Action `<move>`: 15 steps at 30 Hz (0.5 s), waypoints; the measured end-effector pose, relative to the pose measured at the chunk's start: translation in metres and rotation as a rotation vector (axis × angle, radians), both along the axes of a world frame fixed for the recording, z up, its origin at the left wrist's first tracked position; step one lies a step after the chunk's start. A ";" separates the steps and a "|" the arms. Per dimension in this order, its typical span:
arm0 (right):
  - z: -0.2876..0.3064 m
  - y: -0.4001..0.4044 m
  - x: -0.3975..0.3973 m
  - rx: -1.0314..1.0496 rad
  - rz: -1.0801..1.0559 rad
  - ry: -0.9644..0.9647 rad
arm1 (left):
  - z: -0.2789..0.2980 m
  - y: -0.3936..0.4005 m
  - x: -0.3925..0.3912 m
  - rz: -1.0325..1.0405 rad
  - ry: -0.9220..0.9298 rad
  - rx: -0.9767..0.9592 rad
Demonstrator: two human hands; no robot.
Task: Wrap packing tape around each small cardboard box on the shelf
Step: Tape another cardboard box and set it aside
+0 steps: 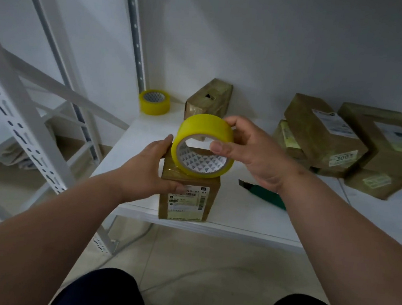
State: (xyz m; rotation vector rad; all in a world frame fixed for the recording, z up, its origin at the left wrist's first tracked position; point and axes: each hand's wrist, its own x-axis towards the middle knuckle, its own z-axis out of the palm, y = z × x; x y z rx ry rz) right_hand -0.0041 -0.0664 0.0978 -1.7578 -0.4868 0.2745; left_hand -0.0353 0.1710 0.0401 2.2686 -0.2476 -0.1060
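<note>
Cardboard box (188,195), upright at the shelf's (250,214) near edge, is steadied on its left side by the left hand (149,165), fingers curled round it, while the right hand (252,149) pinches the yellow tape roll (204,145) over its top, so wrapping seems underway, and next the roll likely needs carrying down a side.

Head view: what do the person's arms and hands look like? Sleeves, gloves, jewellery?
Both forearms are bare to the frame edge, no sleeves showing. The left hand and right hand wear no gloves; no rings, watch or wristband visible. Fingernails short and unpainted where seen.
</note>
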 end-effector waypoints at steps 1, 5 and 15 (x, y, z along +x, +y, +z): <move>0.004 -0.003 0.003 -0.042 -0.002 -0.033 | -0.001 0.002 0.000 0.000 -0.010 0.053; 0.016 -0.038 0.015 -0.320 -0.087 -0.107 | -0.005 0.009 -0.004 0.056 -0.027 0.128; -0.014 -0.052 0.018 -0.569 -0.067 -0.057 | -0.006 0.010 -0.005 -0.040 -0.037 0.069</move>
